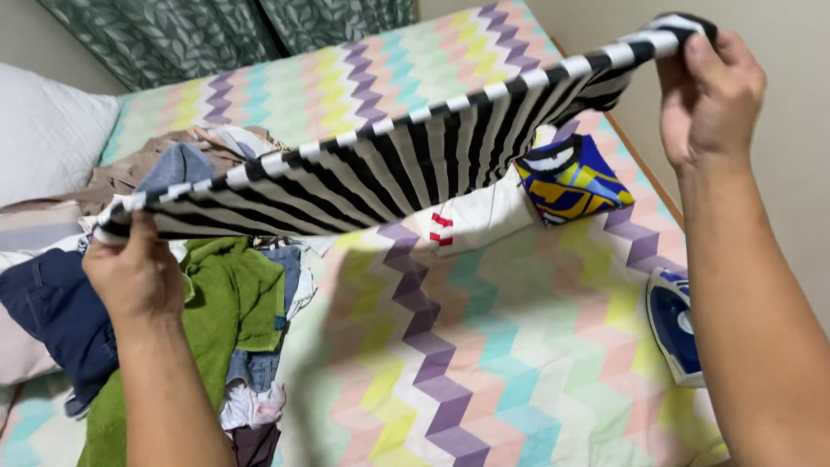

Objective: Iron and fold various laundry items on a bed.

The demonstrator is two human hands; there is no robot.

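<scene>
A home bedroom is showing here: a bed (484,346) with zigzag sheet, a pillow (43,130), curtains (216,30), clothes pile (216,303).

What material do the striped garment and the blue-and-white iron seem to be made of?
Striped garment: soft, matte fabric, likely a knit; it sags between the left hand and right hand. Iron: seemingly hard plastic, since its blue shell looks smooth and glossy.

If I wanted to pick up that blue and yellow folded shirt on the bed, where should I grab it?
Probably by its near right edge, coming from the bed's right side. The blue and yellow folded shirt lies flat as a compact bundle on the zigzag bedspread, and that edge is bare. Its far side sits under the striped garment stretched between the left hand and right hand.
</scene>
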